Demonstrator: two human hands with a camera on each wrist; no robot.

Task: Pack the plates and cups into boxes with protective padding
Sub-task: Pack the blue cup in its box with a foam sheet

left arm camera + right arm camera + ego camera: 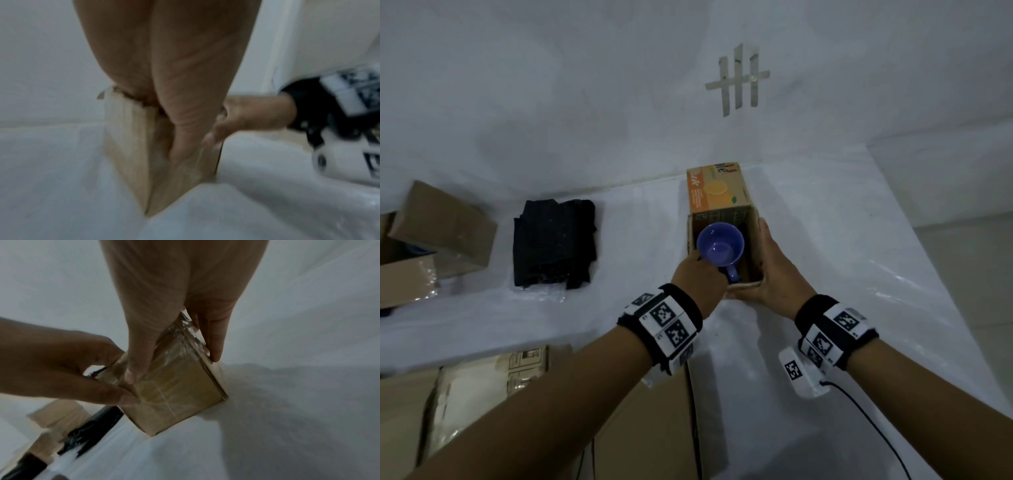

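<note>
- A small cardboard box [751, 236] stands open-topped on the white worktop [859, 274], its orange printed flap [717, 188] folded back toward the wall.
- A blue cup [719, 244] sits mouth-up in the box opening, its handle pointing toward the person.
- The left hand [700, 277] is at the box's near left corner, its grip closed on the cup at the rim and handle side; the fingertips are hidden behind the hand in the head view.
- The right hand [774, 270] grasps the box: fingers [213, 340] lie flat along the right wall, and the thumb wraps round the near wall, steadying it.
- A folded black padding cloth [554, 243] lies on the worktop, well left of the box.
- More brown cartons [441, 226] stand at the far left, one open.
</note>
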